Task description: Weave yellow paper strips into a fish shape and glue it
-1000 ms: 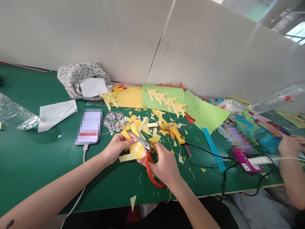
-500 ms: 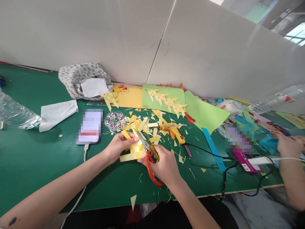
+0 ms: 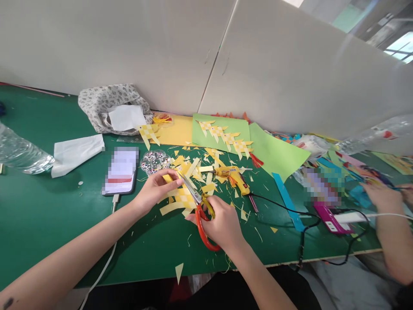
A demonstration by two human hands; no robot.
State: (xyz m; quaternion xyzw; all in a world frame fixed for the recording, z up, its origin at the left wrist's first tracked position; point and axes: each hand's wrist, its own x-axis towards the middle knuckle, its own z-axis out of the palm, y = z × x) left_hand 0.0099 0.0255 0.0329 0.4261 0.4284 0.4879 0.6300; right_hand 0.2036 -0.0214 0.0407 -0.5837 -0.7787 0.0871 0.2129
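Scissors [image 3: 197, 202] with red and yellow handles are gripped in my right hand [image 3: 224, 221], their blades pointing up and left. My left hand [image 3: 159, 187] pinches a woven yellow-and-cream paper piece [image 3: 183, 197], with loose strip ends sticking out to the left and below. The blade tips lie at the left fingertips, by a strip at the top of the piece. I cannot tell whether the blades are cutting into it. Yellow paper scraps [image 3: 193, 167] lie just beyond. A yellow hot glue gun [image 3: 237, 178] rests to the right of them.
Woven paper fish [image 3: 226, 137] lie on green paper [image 3: 271, 148] by the partition. A phone [image 3: 121, 172] with a cable and a clear bead box [image 3: 155, 161] stand left. Right are a blue strip [image 3: 287, 200], a purple power strip [image 3: 332, 219] and a co-worker's hand [image 3: 383, 196].
My left hand has shifted slightly up and left, and the woven piece has turned so that it shows flatter. The scissors have hardly moved. The co-worker's hand has reached left.
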